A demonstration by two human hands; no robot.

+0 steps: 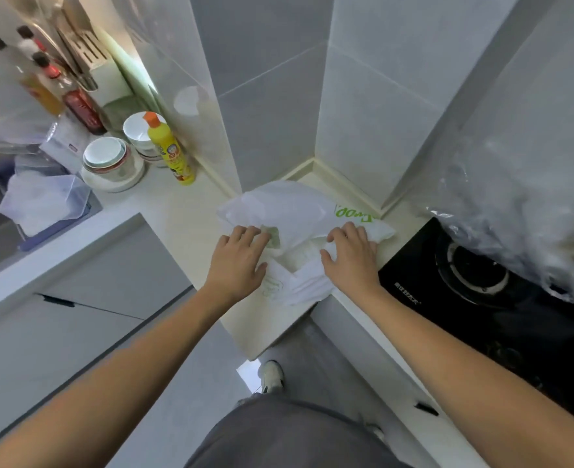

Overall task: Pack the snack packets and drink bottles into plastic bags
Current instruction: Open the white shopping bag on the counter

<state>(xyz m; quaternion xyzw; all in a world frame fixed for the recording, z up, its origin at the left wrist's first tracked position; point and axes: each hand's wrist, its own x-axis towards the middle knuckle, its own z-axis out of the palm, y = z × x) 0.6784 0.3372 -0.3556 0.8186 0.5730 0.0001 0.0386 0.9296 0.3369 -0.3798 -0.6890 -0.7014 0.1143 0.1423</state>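
Note:
A white plastic bag (292, 214) with green print lies bulging on the cream counter (184, 211) in the corner by the tiled pillar. Its handles and loose mouth spread toward the counter's front edge. My left hand (238, 261) lies on the bag's left side, fingertips pressing the plastic near a faint green label. My right hand (349, 255) rests on the bag's right side, its fingers bent over a fold of plastic. What is inside the bag is hidden. No loose snack packets or drink bottles show on the counter.
A yellow bottle with an orange cap (170, 150) stands left of the bag, beside stacked white bowls (109, 160). Sauce bottles (76, 103) and a knife rack stand behind. A clear tub (45, 204) sits at the sink. A black gas hob (488, 292) lies right.

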